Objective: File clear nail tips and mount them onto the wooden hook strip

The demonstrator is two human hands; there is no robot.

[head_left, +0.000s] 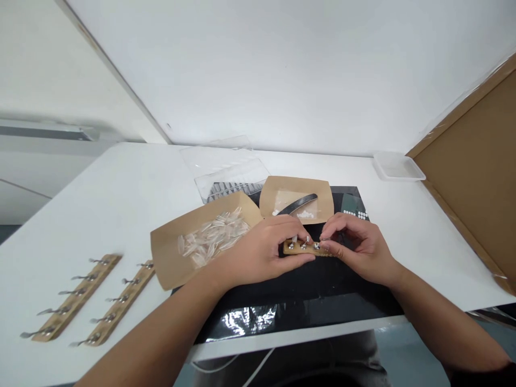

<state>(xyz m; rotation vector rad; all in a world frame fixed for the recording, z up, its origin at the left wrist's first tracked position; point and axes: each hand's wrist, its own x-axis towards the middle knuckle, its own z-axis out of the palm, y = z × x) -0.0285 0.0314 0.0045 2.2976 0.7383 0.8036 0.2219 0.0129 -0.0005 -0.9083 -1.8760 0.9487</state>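
My left hand is closed around the left end of a short wooden bar that carries a row of small metal holders. Thumb and index finger of my right hand pinch together at the bar's right part, by one of the holders; what lies between these fingertips is too small to make out. To the left, a brown paper tray contains a heap of clear false nail tips. Behind my hands, a smaller paper tray holds a dark nail file and small white bits.
Two wooden bars with upright metal holders stand at the left. A black mat lies beneath my hands. White dots on a dark sheet, clear plastic lids, a plastic box and a cardboard box sit farther back.
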